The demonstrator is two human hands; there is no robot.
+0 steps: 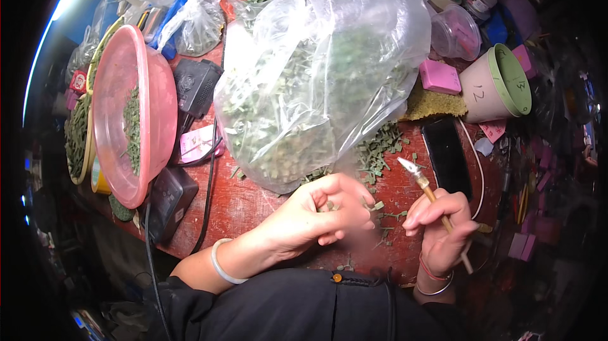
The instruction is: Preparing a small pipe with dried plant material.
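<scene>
My left hand (327,212), palm partly up and fingers curled, holds several small green pieces (331,206) just in front of a large clear plastic bag (294,117). The bag is filled with many similar pieces. To the right, my right hand (441,227) grips a slim tool with a wooden handle (429,193) and a pointed metal tip, which points up and left. Between and beyond the hands, a loose heap of green pieces (380,151) spills from beside the bag over the red tabletop (251,208). What the pieces are made of I cannot tell.
A pink plastic basin (159,117) with green pieces stands tilted at the left, near black devices (194,86) and a cable (210,189). At the right lie a smartphone (446,155), a white cord (479,165), a pink block (439,77) and a marked cup (482,86).
</scene>
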